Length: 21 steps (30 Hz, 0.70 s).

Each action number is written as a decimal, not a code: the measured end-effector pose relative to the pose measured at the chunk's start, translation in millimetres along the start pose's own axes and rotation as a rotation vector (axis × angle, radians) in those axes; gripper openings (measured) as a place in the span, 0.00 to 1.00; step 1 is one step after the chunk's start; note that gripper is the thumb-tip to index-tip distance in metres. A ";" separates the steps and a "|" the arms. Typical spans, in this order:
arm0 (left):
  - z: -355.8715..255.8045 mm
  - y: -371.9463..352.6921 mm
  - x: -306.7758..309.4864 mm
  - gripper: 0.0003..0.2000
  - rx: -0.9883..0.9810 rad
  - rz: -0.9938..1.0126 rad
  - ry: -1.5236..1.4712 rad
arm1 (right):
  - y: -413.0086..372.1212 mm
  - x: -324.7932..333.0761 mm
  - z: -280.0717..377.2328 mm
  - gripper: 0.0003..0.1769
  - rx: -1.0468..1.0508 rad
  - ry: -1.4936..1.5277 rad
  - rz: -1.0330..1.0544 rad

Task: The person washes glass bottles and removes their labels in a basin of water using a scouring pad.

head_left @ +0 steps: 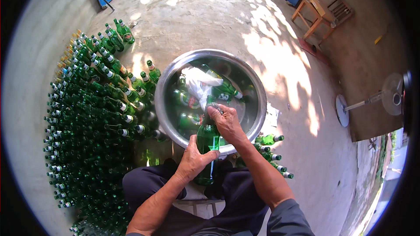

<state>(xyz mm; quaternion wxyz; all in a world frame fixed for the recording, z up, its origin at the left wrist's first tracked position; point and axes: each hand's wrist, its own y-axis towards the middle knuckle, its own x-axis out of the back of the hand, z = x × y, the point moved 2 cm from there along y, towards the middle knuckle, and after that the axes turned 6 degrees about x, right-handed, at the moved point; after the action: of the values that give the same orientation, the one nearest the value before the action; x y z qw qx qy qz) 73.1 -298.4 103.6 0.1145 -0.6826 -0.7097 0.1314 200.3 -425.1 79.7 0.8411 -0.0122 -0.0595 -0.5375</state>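
Observation:
A green bottle (207,142) is held upright over the near rim of a round metal basin (164,120). My left hand (194,159) wraps round the bottle's lower body. At its neck, my right hand (225,121) is closed on a dark, shiny scrubber (213,106), which it presses against the glass. Water fills the basin, with several green bottles (225,88) lying in it and a white cloth (199,81) bunched on top of them.
Many green bottles (96,118) stand packed on the left. More bottles (269,140) lie right of the basin. A wooden chair (317,13) is at the back right, and a standing fan (342,110) lies or leans at the right.

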 end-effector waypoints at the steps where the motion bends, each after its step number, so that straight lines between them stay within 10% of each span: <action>1: 3.4 1.5 -1.1 0.31 0.013 0.021 -0.038 | 0.3 0.7 4.0 0.19 -0.039 -0.041 -0.064; 11: -8.8 -2.1 -4.0 0.33 0.199 0.258 -0.516 | -1.2 2.2 2.5 0.21 -0.160 0.212 -0.308; 21: 5.2 3.1 1.9 0.30 0.037 0.039 -0.103 | 0.2 -0.4 4.8 0.20 0.018 0.095 0.016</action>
<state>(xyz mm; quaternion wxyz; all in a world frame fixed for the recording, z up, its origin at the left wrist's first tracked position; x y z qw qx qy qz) 74.2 -296.6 97.6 0.0879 -0.6865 -0.6986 0.1818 199.9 -424.2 84.5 0.8474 0.0205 -0.0240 -0.5301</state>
